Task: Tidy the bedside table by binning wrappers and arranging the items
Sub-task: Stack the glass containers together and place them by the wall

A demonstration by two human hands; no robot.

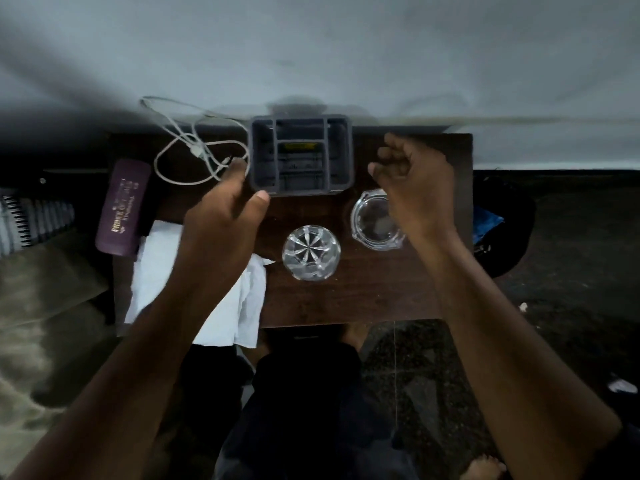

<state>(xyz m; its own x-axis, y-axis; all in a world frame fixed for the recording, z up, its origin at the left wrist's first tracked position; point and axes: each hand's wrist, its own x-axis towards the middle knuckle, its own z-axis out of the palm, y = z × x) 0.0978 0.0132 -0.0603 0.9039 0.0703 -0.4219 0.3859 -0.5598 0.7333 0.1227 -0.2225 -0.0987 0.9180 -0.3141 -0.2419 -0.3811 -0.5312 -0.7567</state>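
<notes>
A grey compartment organiser [341, 157] stands at the back of the dark wooden bedside table [346, 299], with a yellow item in one compartment. My left hand [221, 216] rests at its left front corner, thumb against the front wall, fingers apart. My right hand [415, 181] hovers to the right of the organiser, fingers loosely curled, holding nothing, above a glass ashtray [372, 220]. A cut-glass tumbler [310, 252] stands in the middle. A white cable [187, 147] lies tangled at the back left. White tissue paper [152, 271] lies under my left forearm. A purple case [123, 206] sits on the left edge.
A pale wall rises behind the table. A dark bin with something blue in it [498, 223] stands on the floor to the right. A bed with striped fabric [31, 220] lies to the left. My feet and dark trousers are below the table's front edge.
</notes>
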